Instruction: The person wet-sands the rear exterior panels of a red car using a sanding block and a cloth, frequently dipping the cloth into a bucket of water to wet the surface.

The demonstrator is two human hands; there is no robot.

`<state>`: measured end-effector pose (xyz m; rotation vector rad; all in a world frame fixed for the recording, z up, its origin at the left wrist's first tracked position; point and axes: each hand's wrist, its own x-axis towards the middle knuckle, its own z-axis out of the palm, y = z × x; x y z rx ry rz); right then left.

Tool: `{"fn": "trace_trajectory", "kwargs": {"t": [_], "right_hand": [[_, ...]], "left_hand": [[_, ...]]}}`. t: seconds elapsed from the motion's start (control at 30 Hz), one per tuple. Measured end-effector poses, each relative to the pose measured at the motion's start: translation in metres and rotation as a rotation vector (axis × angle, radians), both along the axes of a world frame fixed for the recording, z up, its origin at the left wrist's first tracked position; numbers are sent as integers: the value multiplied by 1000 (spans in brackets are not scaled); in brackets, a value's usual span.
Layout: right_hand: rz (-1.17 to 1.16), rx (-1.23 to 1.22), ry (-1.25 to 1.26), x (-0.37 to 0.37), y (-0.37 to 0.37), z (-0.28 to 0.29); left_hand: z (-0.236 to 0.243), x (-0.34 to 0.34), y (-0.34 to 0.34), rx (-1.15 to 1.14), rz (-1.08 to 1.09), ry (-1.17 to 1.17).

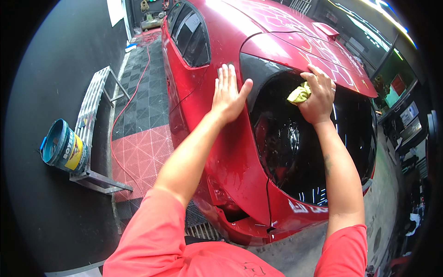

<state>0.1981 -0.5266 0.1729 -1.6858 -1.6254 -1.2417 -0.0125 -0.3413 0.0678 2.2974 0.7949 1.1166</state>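
Observation:
A red car point(207, 157) fills the middle, its rear end toward me, with a glossy black rear window point(286, 152) that shows streaks and reflections. My left hand point(229, 97) lies flat on the red rear pillar just left of the glass, fingers straight and thumb out, holding nothing. My right hand point(317, 97) grips a crumpled yellow-green cloth point(297, 94) against the upper part of the window, near the roof's rear edge. A thin dark cord runs over the roof and down beside the lower window.
At left, a blue bucket point(57, 147) sits on a metal step bench point(92, 104) by a dark wall. A red hose point(130, 106) crosses the tiled floor point(143, 147) beside the car. An air compressor point(152, 24) stands at the far end. Shelving and assorted items line the right side.

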Motion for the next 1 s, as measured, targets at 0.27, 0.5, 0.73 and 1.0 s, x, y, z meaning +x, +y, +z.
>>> {"fn": "trace_trajectory", "kwargs": {"t": [0.27,0.5,0.73,1.0], "right_hand": [[-41,-4,20,10,-12,-8],[-43,14,8,10,-12,-6],[-19,44,11,4,-5,-3],[-56,25,3,10,-13,-6]], "left_hand": [[-67,-23,-105,217,-92,-21],[-51,-2,-94,187,-32,-99],[-21,13,-36,139,11,-94],[-99,-53,-181,80,-201,-51]]}}
